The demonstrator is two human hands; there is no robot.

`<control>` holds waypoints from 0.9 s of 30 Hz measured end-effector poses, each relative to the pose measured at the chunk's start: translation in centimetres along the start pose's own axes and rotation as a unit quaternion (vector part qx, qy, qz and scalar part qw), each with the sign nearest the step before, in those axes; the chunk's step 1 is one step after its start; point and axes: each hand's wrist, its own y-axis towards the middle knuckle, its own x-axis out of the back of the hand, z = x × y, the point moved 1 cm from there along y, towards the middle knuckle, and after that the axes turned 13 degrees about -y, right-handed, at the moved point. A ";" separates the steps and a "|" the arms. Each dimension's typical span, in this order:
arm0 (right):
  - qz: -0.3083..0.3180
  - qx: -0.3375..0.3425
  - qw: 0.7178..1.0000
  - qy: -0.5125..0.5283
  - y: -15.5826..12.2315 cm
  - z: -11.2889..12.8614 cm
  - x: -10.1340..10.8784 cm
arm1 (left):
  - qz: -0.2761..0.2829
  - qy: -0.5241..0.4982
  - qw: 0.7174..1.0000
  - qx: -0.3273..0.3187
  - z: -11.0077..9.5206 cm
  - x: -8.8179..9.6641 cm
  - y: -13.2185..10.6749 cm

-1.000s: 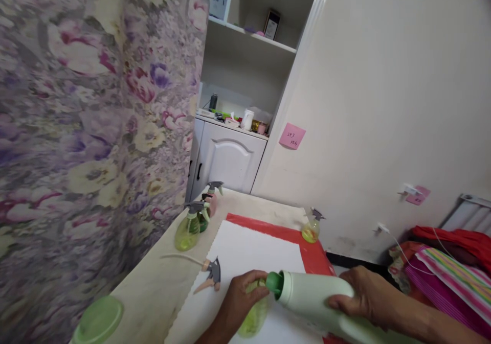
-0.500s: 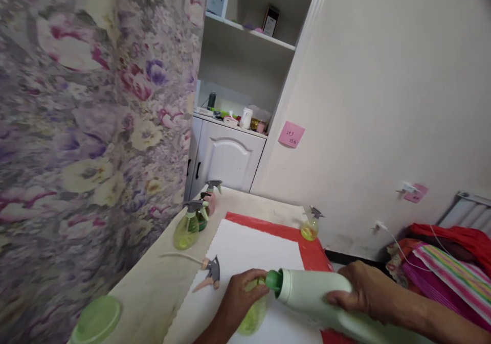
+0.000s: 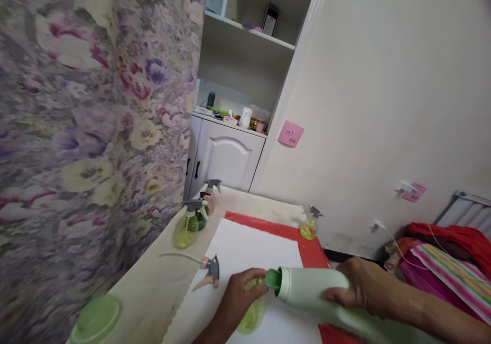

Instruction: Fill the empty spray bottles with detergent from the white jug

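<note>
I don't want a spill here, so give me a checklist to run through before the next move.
1. Left hand holding the yellow-green bottle near its top: ok.
2. Right hand gripping the pale green container: ok.
3. Green spout pointed toward the bottle's top: ok.
4. Spout lined up with the bottle's opening: cannot tell, the left hand hides the opening.
5. Room left in the bottle: cannot tell, the liquid level isn't clear.
6. Loose spray head clear of both hands: ok, it lies on the white sheet, its tube reaching past the edge.
</note>
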 end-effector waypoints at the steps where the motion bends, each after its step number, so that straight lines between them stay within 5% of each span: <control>1: 0.003 0.000 1.000 0.001 0.0 0.1 0.1 | 0.000 -0.003 1.000 0.001 0.0 0.0 0.0; 27: -0.002 0.003 1.000 -0.020 0.1 -0.3 -0.1 | -0.002 -0.025 1.000 0.010 0.0 -0.1 0.1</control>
